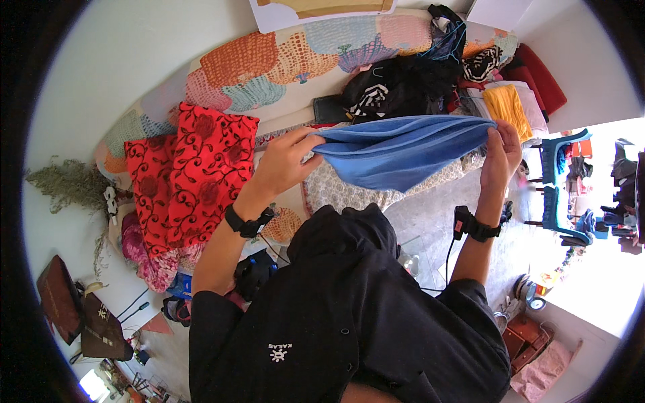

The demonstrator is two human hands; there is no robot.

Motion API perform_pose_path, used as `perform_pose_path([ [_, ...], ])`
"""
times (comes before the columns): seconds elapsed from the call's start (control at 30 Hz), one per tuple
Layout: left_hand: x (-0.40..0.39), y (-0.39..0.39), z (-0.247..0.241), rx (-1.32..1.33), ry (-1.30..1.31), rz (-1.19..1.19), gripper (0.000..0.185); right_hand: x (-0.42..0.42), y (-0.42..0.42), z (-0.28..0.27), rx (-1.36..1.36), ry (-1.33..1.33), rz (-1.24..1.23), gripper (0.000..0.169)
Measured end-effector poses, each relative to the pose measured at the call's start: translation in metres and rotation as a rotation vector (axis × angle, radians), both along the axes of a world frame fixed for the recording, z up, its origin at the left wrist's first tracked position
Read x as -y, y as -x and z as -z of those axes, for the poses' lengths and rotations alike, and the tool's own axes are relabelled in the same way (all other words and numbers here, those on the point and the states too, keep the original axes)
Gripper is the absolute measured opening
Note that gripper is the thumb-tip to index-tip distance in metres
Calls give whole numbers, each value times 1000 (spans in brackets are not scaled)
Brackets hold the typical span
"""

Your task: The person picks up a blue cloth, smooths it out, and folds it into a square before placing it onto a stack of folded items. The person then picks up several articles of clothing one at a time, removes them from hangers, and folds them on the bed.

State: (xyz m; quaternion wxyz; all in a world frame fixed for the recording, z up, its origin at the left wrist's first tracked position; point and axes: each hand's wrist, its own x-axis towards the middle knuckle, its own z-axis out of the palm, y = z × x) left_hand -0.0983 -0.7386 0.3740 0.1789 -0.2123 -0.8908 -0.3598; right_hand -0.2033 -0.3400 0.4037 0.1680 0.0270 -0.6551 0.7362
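A blue cloth [393,156] hangs stretched between my two hands above the sofa seat, its folds sagging in the middle. My left hand [289,156] pinches the end of its upper edge between thumb and fingers. The opposite end is gripped by my right hand [501,151], thumb towards me. Beyond the cloth lies a heap of black clothes [403,85], with a black-and-white striped piece [372,99] on it. A folded yellow cloth [506,108] rests on a stack of folded fabrics just past my right hand.
Two red floral cushions [214,171] lean at the left end of the patterned sofa [302,55]. Dark clothes with a blue hanger [446,38] lie over its backrest. Blue plastic chairs [554,161] stand at the right. Dried plants [70,184] are by the left wall.
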Motion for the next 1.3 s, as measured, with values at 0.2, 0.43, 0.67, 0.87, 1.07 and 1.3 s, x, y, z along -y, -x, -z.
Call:
perform_pose_path([
  [0.2, 13, -12, -17, 94, -13, -49, 26, 4, 11, -8, -16, -3, -79, 28],
  [0.43, 21, -19, -22, 42, -336, -118, 16, 10, 16, -12, -8, 66, -188, 29],
  [0.67, 36, -43, -32, 344, -53, -62, 16, 16, 8, -10, 10, -46, -241, 29],
  [0.87, 39, -53, -2, 532, -304, -96, 15, 20, 5, -7, 19, -49, -247, 27],
  [1.07, 33, -55, 15, 704, -716, -2, 12, 17, 0, -17, 21, -109, -222, 28],
  [1.3, 38, -75, 41, 1241, -954, 59, 7, 12, -18, -12, 85, -200, -282, 27],
])
